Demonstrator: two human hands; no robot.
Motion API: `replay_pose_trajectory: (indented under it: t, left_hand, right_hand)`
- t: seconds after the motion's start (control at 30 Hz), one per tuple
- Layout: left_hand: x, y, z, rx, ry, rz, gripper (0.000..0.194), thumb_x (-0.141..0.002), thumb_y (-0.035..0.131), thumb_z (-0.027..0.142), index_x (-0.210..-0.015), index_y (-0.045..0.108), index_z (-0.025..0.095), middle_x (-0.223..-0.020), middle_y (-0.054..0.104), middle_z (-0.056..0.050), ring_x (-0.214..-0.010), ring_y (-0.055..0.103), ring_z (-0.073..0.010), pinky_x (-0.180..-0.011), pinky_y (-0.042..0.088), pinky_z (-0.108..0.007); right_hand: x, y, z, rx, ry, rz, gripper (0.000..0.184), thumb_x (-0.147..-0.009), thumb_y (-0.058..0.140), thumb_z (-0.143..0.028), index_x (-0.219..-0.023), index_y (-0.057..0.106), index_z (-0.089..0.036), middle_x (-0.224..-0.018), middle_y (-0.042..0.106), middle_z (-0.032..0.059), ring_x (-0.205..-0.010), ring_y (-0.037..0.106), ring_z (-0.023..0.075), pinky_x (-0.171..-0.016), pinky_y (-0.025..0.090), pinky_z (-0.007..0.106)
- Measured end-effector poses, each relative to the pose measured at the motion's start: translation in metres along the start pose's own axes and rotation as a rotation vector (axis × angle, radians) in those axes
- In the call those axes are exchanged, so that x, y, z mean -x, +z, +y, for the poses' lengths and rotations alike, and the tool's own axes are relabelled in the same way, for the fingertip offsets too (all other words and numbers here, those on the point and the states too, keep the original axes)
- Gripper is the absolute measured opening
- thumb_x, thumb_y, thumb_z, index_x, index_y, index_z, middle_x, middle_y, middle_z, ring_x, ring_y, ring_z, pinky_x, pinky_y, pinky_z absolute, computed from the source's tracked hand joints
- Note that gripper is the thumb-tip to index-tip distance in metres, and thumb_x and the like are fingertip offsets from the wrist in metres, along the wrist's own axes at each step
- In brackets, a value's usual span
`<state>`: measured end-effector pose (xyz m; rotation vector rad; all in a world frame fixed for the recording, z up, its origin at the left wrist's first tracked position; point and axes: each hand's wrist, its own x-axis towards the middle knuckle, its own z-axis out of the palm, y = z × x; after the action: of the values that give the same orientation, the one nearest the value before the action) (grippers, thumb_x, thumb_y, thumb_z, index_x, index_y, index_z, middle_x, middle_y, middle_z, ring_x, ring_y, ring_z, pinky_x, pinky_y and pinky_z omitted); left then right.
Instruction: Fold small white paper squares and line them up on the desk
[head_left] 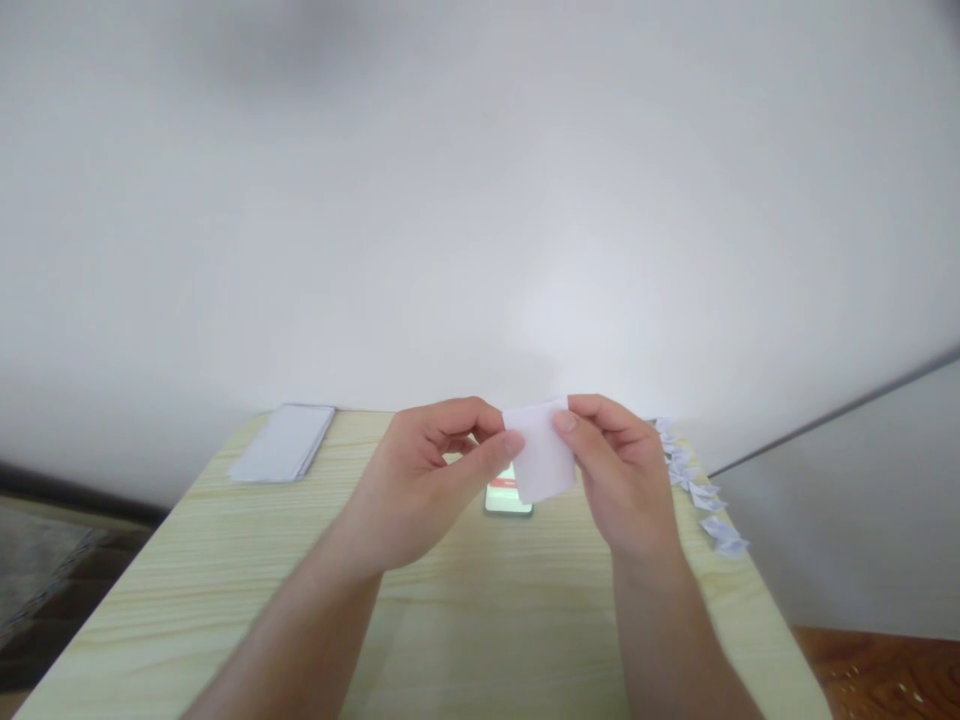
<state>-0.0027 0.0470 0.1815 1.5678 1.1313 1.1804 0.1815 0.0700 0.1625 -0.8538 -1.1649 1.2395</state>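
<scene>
A small piece of white paper (544, 455), roughly rectangular, is held up above the table between both hands. My left hand (431, 480) pinches its left edge between thumb and fingers. On the opposite side, my right hand (619, 470) grips the upper right corner, thumb on the near face. Whether the paper is folded in layers I cannot tell. Behind and below it lies a phone (508, 500) with a lit screen, partly covered by the paper and my left hand.
A stack of white paper sheets (283, 443) lies at the table's back left. Several small folded paper pieces (705, 495) line the right edge, some hidden behind my right hand. The pale wood-grain table (480, 620) stands against a white wall (465, 200).
</scene>
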Motion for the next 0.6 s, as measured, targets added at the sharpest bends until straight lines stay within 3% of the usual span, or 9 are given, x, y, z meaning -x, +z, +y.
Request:
replay_pose_trajectory:
  t: [0.6]
  left_hand:
    - [-0.0018, 0.0014, 0.0032, 0.024, 0.018, 0.035, 0.029, -0.093, 0.066, 0.038, -0.071, 0.068, 0.018, -0.066, 0.061, -0.001, -0.065, 0.053, -0.0135, -0.060, 0.043, -0.026]
  right_hand:
    - [0.0012, 0.0034, -0.0028, 0.063, 0.037, -0.039, 0.024, -0.087, 0.075, -0.042, -0.077, 0.078, -0.021, -0.063, 0.065, -0.0003, -0.055, 0.052, 0.0121, -0.049, 0.040, 0.025]
